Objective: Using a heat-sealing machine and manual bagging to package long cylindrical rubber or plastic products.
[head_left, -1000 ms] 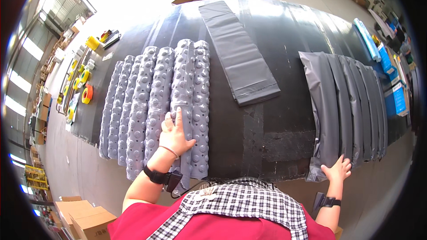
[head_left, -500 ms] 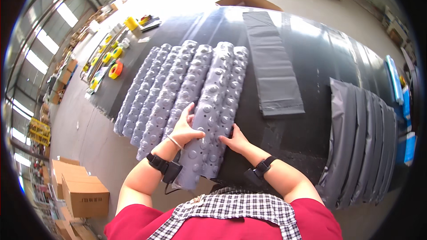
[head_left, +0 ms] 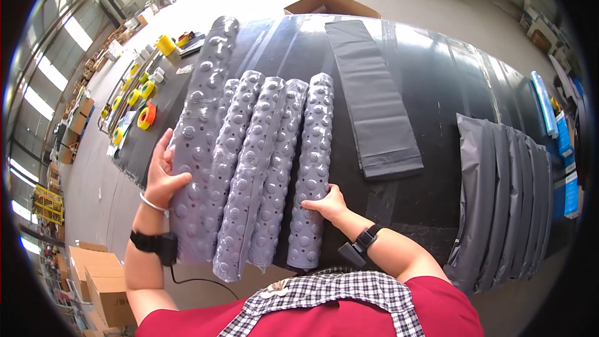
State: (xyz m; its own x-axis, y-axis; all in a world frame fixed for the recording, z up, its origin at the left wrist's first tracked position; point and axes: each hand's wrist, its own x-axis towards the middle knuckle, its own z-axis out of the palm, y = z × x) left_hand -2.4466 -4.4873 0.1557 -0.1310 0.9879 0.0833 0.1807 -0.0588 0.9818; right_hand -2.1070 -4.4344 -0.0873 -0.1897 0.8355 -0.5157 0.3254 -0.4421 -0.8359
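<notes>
My left hand (head_left: 163, 173) grips a rolled grey mat (head_left: 201, 112) by its left side, thumb on top. That roll is covered in round bumps and small holes, wrapped in clear film, and appears raised over the left end of the row. Several similar rolled mats (head_left: 257, 171) lie side by side to its right. The rightmost roll (head_left: 314, 143) lies slightly apart, with my right hand (head_left: 327, 203) closed on its right side near the lower end, thumb across the top.
Flat grey plastic bags (head_left: 374, 100) lie on the black table (head_left: 437, 75). A row of filled grey bags (head_left: 499, 200) sits at the right edge. Yellow tape rolls (head_left: 146, 90) stand far left, and cardboard boxes (head_left: 109, 281) on the floor at lower left.
My left hand has carried a rolled mat leftward from the right part of the row to its left end. My right hand stays near the rightmost roll, thumb now on it.
</notes>
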